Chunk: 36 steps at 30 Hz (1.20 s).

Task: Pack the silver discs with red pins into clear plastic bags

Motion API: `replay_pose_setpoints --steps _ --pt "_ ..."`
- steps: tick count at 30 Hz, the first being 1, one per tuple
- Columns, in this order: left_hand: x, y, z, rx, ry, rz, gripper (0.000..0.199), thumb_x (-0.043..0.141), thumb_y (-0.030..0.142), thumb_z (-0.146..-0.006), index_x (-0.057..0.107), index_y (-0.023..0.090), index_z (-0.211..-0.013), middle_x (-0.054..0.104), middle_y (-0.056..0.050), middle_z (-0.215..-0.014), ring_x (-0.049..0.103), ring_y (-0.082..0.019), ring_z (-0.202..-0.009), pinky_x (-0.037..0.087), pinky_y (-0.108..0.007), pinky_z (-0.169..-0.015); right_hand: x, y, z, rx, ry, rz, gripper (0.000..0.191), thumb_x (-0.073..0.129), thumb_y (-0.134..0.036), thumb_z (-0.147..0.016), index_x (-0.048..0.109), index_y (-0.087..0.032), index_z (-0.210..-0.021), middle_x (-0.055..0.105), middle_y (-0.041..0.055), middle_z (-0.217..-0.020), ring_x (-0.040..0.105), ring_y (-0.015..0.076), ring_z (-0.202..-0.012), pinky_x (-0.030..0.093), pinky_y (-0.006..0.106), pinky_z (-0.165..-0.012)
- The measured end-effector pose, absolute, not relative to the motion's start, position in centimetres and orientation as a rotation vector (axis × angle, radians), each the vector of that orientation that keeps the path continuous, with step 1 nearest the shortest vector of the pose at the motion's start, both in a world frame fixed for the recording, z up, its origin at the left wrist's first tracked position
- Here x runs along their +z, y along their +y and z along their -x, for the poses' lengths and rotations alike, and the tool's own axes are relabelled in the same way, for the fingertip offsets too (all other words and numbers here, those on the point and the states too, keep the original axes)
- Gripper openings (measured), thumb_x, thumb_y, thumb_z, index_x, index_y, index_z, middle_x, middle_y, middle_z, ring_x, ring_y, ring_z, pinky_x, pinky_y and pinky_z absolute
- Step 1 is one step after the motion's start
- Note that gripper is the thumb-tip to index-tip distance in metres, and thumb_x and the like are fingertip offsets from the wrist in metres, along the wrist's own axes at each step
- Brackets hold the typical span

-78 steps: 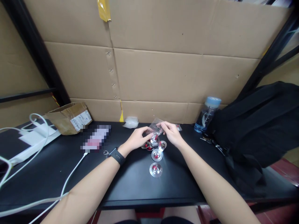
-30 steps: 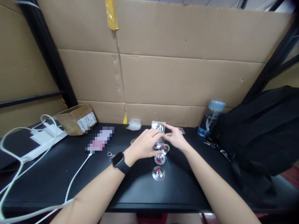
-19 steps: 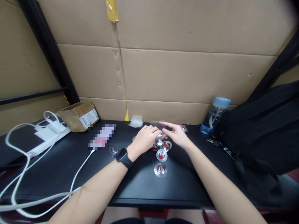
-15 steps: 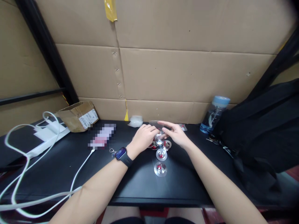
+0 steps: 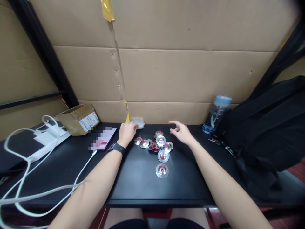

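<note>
Several small silver discs with red loops lie in a loose cluster on the black table. One disc lies nearest the front edge, with another just behind it. My left hand, with a dark watch on its wrist, is at the back left of the cluster. Its fingers are closed at a clear plastic packet by the cardboard wall. My right hand is raised behind and right of the discs, index finger stretched out, apart from the others, holding nothing.
A phone on a white cable and an open cardboard box are on the left, beside a white power strip. To the right stand a blue-lidded bottle and a black backpack.
My left hand has moved left, away from the discs, to the clear packet. My right hand has drawn slightly right. More discs show, and the clear plastic between my hands is no longer there.
</note>
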<state>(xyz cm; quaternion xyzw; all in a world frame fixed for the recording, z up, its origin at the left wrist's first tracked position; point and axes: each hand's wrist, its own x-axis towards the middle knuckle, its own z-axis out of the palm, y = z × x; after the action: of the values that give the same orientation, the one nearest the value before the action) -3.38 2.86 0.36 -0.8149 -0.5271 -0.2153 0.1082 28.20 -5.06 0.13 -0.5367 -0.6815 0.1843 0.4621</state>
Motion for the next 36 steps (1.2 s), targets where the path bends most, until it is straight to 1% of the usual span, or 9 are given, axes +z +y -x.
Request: replay_pose_setpoints --steps 3,5,10,17,21,24,28,31,36 --pt "-0.3 3.5 2.9 -0.645 -1.627 2.367 0.034 0.048 0.019 -0.094 0.079 0.025 -0.107 0.076 -0.007 -0.117 0.064 -0.029 -0.113 0.042 -0.043 -0.094 -0.3 -4.6 -29.2 0.322 -1.734 1.338 0.028 0.064 -0.023 -0.083 0.071 -0.021 -0.11 0.073 0.0068 -0.108 0.07 0.0151 -0.069 0.056 0.033 -0.075" --pt "-0.7 3.8 2.5 -0.661 -1.617 2.373 0.036 0.046 0.022 -0.095 0.078 0.026 -0.112 0.074 -0.007 -0.123 0.061 -0.029 -0.119 0.04 -0.044 -0.098 -0.4 -4.4 -29.6 0.264 -1.775 1.348 0.024 0.062 -0.022 -0.083 0.071 -0.021 -0.106 0.071 0.0071 -0.111 0.07 0.0148 -0.071 0.056 0.032 -0.076" --pt "-1.9 4.1 1.8 -0.528 -1.564 2.442 0.043 0.046 0.028 -0.094 0.067 0.025 -0.131 0.063 -0.008 -0.142 0.052 -0.031 -0.132 0.036 -0.049 -0.104 -0.5 -4.1 -30.3 0.175 -1.817 1.391 0.024 0.062 -0.02 -0.083 0.071 -0.021 -0.104 0.071 0.0058 -0.107 0.069 0.0164 -0.077 0.053 0.032 -0.078" --pt "-2.8 4.8 1.9 -0.351 -1.678 2.534 0.049 0.035 0.041 -0.101 0.056 0.026 -0.144 0.05 -0.011 -0.155 0.042 -0.031 -0.143 0.032 -0.055 -0.11 -0.3 -4.0 -31.1 0.075 -1.818 1.48 0.026 0.062 -0.018 -0.082 0.073 -0.02 -0.105 0.072 0.0069 -0.104 0.068 0.0205 -0.088 0.052 0.035 -0.088" --pt "-2.8 5.1 2.0 -0.312 -1.735 2.577 0.051 0.033 0.044 -0.102 0.053 0.026 -0.145 0.045 -0.012 -0.158 0.04 -0.032 -0.144 0.032 -0.059 -0.111 -0.6 -3.7 -31.9 0.055 -1.81 1.567 0.027 0.062 -0.017 -0.082 0.073 -0.02 -0.106 0.071 0.0085 -0.11 0.067 0.0224 -0.099 0.05 0.036 -0.096" --pt "-2.6 5.1 2.0 -0.32 -1.749 2.578 0.051 0.032 0.046 -0.102 0.056 0.027 -0.142 0.042 -0.012 -0.16 0.043 -0.034 -0.142 0.033 -0.062 -0.11 -1.1 -3.6 -32.6 0.018 -1.798 1.714 0.028 0.063 -0.017 -0.082 0.073 -0.02 -0.108 0.069 0.0094 -0.118 0.064 0.025 -0.111 0.047 0.038 -0.1" --pt "-2.3 5.0 2.0 -0.327 -1.753 2.569 0.049 0.032 0.05 -0.101 0.061 0.026 -0.135 0.032 -0.01 -0.166 0.045 -0.036 -0.139 0.035 -0.063 -0.107 -1.6 -3.7 -33.3 -0.009 -1.745 1.929 0.032 0.063 -0.023 -0.083 0.07 -0.024 -0.114 0.066 0.0097 -0.13 0.059 0.0307 -0.122 0.046 0.044 -0.098" --pt "-2.2 4.9 2.0 -0.326 -1.751 2.565 0.05 0.032 0.051 -0.101 0.061 0.026 -0.133 0.026 -0.01 -0.168 0.045 -0.037 -0.139 0.036 -0.065 -0.105 -1.8 -3.8 -33.5 0.023 -1.743 2.025 0.037 0.063 -0.025 -0.083 0.067 -0.025 -0.12 0.062 0.0111 -0.138 0.056 0.0341 -0.126 0.046 0.049 -0.096" --pt "-2.1 4.8 2.0 -0.295 -1.76 2.576 0.049 0.031 0.05 -0.101 0.057 0.028 -0.136 0.022 -0.009 -0.169 0.042 -0.037 -0.141 0.036 -0.066 -0.104 -2.1 -3.7 -33.6 0.068 -1.776 2.062 0.045 0.062 -0.026 -0.082 0.063 -0.025 -0.126 0.058 0.0115 -0.144 0.053 0.0358 -0.127 0.045 0.052 -0.094"
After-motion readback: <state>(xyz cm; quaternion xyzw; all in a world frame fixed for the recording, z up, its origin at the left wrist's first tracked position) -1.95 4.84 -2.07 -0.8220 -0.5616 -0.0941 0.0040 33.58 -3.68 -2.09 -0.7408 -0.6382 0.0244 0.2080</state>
